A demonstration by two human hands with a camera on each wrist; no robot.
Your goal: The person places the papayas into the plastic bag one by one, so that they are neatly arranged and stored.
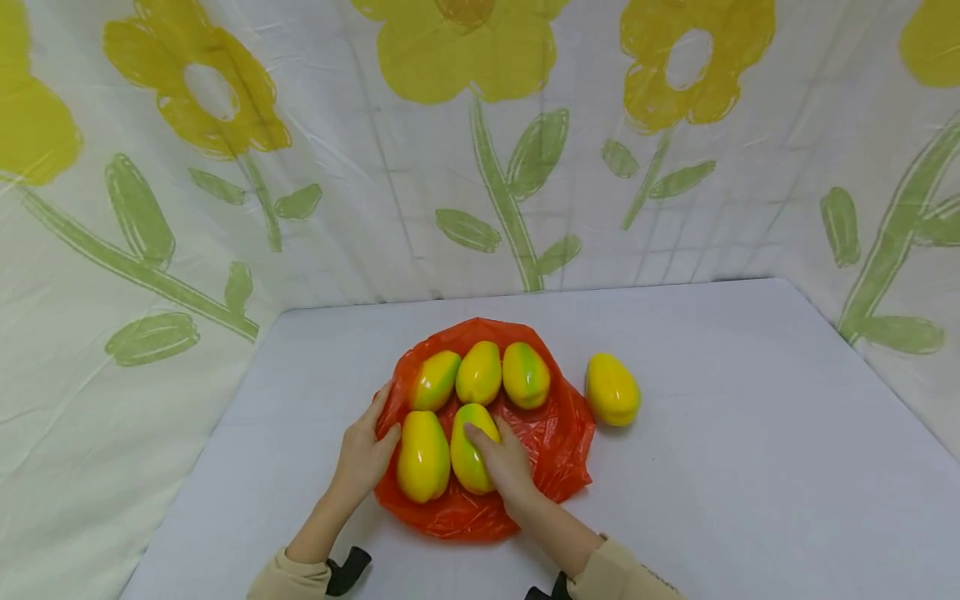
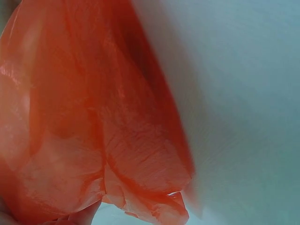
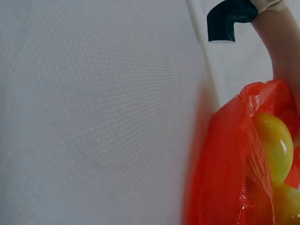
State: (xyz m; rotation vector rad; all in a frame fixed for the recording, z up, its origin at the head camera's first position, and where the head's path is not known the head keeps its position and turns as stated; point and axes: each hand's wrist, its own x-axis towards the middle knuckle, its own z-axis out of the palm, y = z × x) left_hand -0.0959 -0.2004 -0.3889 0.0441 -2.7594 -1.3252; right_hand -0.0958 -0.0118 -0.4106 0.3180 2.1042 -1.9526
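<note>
Orange bag (image 1: 558, 433) — yellow-green mangoes (image 1: 479, 372) — white table (image 1: 750, 467).

So my arms are in beige long sleeves (image 1: 288, 575), soft-looking fabric, cuffs sitting a bit above the wrists with the forearms bare below that. Both hands, left hand (image 1: 365, 454) and right hand (image 1: 506, 463), are bare, no gloves or rings that I can make out. Each wrist has a chunky black mount (image 1: 347, 570) strapped on right by the cuff, matte with a curved shape; the right wrist view shows the left one (image 3: 231, 18) clearly.
</note>
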